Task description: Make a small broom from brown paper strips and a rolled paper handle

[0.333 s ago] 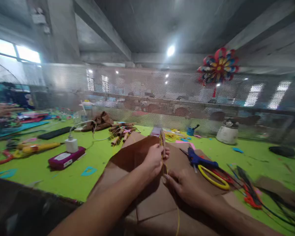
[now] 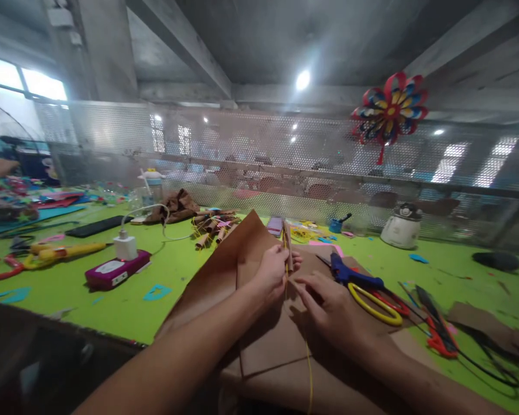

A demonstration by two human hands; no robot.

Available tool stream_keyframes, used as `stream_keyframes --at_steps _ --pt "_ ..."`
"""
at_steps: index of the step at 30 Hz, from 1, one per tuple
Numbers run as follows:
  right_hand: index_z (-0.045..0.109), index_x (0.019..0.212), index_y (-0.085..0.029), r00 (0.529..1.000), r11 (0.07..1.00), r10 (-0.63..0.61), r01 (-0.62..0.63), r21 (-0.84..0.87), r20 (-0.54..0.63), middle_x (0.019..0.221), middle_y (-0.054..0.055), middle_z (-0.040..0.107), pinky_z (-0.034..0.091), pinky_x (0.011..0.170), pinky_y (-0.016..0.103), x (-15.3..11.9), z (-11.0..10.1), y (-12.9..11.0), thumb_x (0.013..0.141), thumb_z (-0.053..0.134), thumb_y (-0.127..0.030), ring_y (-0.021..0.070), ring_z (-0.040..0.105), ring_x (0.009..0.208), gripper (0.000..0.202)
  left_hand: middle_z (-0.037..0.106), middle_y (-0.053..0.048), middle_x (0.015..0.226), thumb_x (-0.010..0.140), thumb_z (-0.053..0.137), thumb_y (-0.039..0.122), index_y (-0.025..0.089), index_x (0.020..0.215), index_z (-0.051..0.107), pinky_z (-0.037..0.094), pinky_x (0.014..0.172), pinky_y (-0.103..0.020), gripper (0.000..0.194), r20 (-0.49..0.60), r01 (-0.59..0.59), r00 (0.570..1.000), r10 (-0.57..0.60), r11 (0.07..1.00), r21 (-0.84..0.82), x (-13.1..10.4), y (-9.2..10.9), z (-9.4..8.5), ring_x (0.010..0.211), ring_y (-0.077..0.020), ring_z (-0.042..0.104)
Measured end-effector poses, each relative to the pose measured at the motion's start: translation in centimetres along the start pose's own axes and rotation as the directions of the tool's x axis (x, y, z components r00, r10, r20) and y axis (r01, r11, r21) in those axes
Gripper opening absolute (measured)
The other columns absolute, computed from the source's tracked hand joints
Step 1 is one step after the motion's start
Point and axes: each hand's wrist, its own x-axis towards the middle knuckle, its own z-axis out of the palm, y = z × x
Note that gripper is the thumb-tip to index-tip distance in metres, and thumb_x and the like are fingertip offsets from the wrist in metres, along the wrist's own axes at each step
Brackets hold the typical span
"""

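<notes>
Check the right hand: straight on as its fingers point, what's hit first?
Right hand likely meets the yellow string first, with the left hand just beyond. Depth is unclear in this one view; it may already touch the string.

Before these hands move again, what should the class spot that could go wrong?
The yellow string trailing over the brown paper might snag or tangle.

The right hand works close to the blue glue gun and yellow-handled scissors; an elbow or wrist could knock them.
</notes>
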Motion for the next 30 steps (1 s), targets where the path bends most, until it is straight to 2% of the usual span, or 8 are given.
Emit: stream_keyframes --at_steps 3,5,10,13,17,20,25,30 --pt "0.071 0.088 -0.019 0.979 0.982 0.121 -0.143 0.125 0.166 0.080 0.005 0.071 0.044 0.068 0.029 0.5 0.4 -0.2 0.083 0.051 -0.026 0.0204 0.063 0.073 0.022 0.058 -0.005 0.066 0.083 0.042 0.001 0.012 0.073 0.049 0.046 0.058 -0.021 0.017 -0.001 0.013 1.000 -0.013 1.000 0.002 -0.5 -0.1 0.5 0.055 -0.0085 0.056" --pt "0.073 0.081 -0.018 0.948 0.927 0.204 -0.267 0.262 0.244 0.074 0.004 0.071 0.044 0.064 0.028 0.7 0.9 0.2 0.081 0.054 -0.029 0.0192 0.062 0.068 0.022 0.059 -0.005 0.069 0.085 0.042 0.003 0.012 0.075 0.049 0.047 0.059 -0.022 0.015 0.012 0.006 1.000 -0.007 1.000 0.009 -0.8 -0.1 0.8 0.056 -0.0089 0.057" --pt "0.067 0.068 -0.014 0.882 0.755 0.339 -0.463 0.464 0.327 0.051 -0.002 0.056 0.034 0.046 0.022 0.8 1.9 1.3 0.075 0.059 -0.034 0.0097 0.044 0.045 0.023 0.060 -0.005 0.071 0.083 0.044 0.003 0.013 0.081 0.050 0.047 0.059 -0.021 0.011 0.052 0.001 0.999 -0.003 1.000 0.020 -1.2 -0.2 0.9 0.056 -0.0086 0.057" --pt "0.059 0.062 -0.015 0.885 0.767 0.305 -0.448 0.459 0.352 0.049 -0.004 0.049 0.030 0.044 0.021 0.7 1.8 1.0 0.076 0.057 -0.034 0.0079 0.038 0.043 0.023 0.060 -0.005 0.069 0.083 0.045 0.003 0.013 0.080 0.050 0.044 0.055 -0.019 0.011 0.056 0.022 0.998 -0.024 0.999 0.037 -1.0 -0.2 0.6 0.054 -0.0071 0.054" --pt "0.052 0.061 -0.016 0.923 0.884 0.211 -0.320 0.341 0.320 0.055 -0.002 0.050 0.033 0.052 0.023 0.5 1.2 0.0 0.079 0.050 -0.029 0.0106 0.043 0.053 0.022 0.058 -0.004 0.068 0.083 0.044 0.002 0.013 0.076 0.049 0.042 0.053 -0.017 0.014 0.044 0.034 0.998 -0.036 0.999 0.033 -0.9 -0.1 0.4 0.053 -0.0060 0.053" --pt "0.050 0.061 -0.016 0.928 0.942 0.150 -0.240 0.236 0.342 0.058 -0.001 0.051 0.033 0.055 0.023 0.3 1.0 -0.6 0.078 0.049 -0.024 0.0118 0.044 0.058 0.019 0.057 -0.003 0.066 0.084 0.043 0.003 0.013 0.074 0.050 0.040 0.052 -0.016 0.016 0.005 0.044 0.999 -0.044 0.999 0.028 -1.0 -0.1 0.5 0.052 -0.0049 0.051" --pt "0.052 0.063 -0.015 0.903 0.926 0.205 -0.304 0.224 0.378 0.057 0.000 0.054 0.033 0.053 0.023 0.4 0.9 -1.0 0.079 0.047 -0.024 0.0117 0.045 0.054 0.019 0.058 -0.003 0.068 0.084 0.045 0.003 0.013 0.073 0.050 0.038 0.051 -0.015 0.016 0.055 -0.014 0.998 0.010 0.998 0.068 -0.7 -0.1 0.1 0.051 -0.0044 0.051" --pt "0.057 0.062 -0.013 0.884 0.929 0.244 -0.331 0.166 0.398 0.054 0.000 0.054 0.032 0.050 0.022 0.7 0.3 -0.7 0.077 0.049 -0.022 0.0105 0.045 0.051 0.019 0.062 -0.006 0.073 0.084 0.047 0.007 0.012 0.078 0.053 0.044 0.057 -0.019 0.010 0.094 -0.053 0.995 0.036 0.983 0.176 -0.5 -0.4 -0.2 0.058 -0.0084 0.058"
